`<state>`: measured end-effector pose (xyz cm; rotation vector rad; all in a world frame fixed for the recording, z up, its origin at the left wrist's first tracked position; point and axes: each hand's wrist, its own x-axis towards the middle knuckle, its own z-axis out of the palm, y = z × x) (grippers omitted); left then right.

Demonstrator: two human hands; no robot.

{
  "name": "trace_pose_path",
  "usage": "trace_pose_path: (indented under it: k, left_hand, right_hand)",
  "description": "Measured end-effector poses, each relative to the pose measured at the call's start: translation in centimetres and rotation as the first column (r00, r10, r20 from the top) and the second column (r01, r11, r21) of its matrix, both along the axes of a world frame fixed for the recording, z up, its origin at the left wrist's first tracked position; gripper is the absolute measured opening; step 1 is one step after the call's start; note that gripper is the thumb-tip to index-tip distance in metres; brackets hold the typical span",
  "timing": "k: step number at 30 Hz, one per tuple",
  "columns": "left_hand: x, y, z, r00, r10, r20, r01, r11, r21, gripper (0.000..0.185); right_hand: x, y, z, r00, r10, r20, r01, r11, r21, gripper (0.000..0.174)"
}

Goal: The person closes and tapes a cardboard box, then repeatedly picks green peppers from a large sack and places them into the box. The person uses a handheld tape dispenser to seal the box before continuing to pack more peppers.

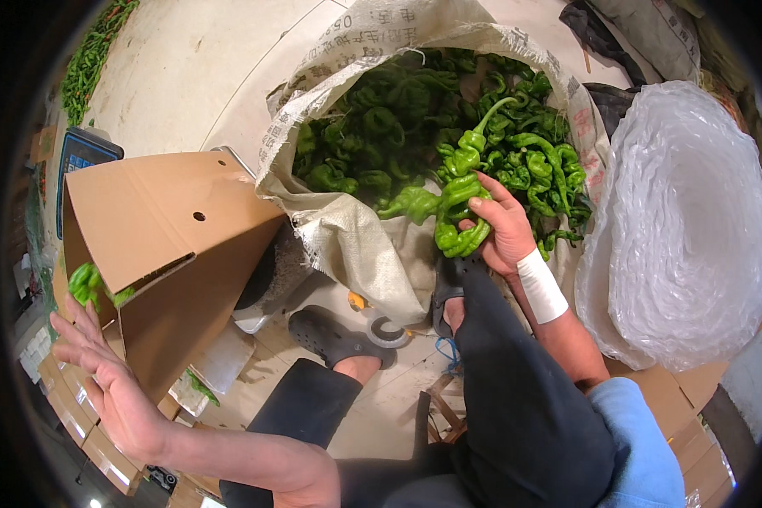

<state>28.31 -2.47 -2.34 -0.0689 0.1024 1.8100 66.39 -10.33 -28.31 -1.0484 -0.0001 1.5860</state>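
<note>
Several wrinkled green peppers (pixel 463 213) are gripped in my right hand (pixel 507 225), over the near rim of a woven sack (pixel 362 232). More green peppers (pixel 381 127) fill that sack, partly in shadow. My left hand (pixel 117 394) is at the far left with its fingers spread, beside the opening of a cardboard box (pixel 165 197). Just beyond those fingertips is a blurred green pepper (pixel 86 284) at the box's mouth; it looks free of the hand. The box's inside is mostly hidden from me.
A thick roll of clear plastic bags or film (pixel 692 222) lies to the right. Behind the box stands a digital scale (pixel 89 152). A roll of tape (pixel 388 331) is on the floor by my shoe (pixel 324 336). Several closed cartons (pixel 111 457) sit at lower left.
</note>
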Motion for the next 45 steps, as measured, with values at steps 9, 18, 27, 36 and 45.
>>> trace_pose_path:
  k: [9,18,27,36,45]
  left_hand:
    - [12.6,-4.1,-5.4,-0.279,-0.138,-0.95,0.36,0.902,-0.237,0.076]
    - [21.8,-5.2,-18.1,-0.462,-0.164,-0.872,0.451,0.803,-0.39,0.091]
    - [20.7,-6.7,-20.1,0.0,-0.658,-0.753,0.396,0.691,-0.604,0.056]
    - [16.9,-5.3,-22.0,0.63,-0.773,0.07,0.733,0.563,-0.382,0.036]
    - [17.6,-5.2,-22.2,0.66,-0.727,0.187,0.749,0.616,-0.245,0.037]
  right_hand:
    - [0.0,0.8,2.5,0.94,0.056,-0.336,-0.012,0.991,0.13,0.056]
    - [0.1,1.0,5.6,0.947,0.143,-0.286,-0.117,0.988,0.105,0.057]
    - [0.0,1.2,7.0,0.982,0.054,0.182,-0.054,0.999,-0.005,0.053]
    - [1.6,1.2,9.8,0.878,-0.147,0.456,0.114,0.989,0.099,0.041]
    - [1.5,0.5,9.4,0.933,-0.008,0.359,-0.047,0.988,0.145,0.041]
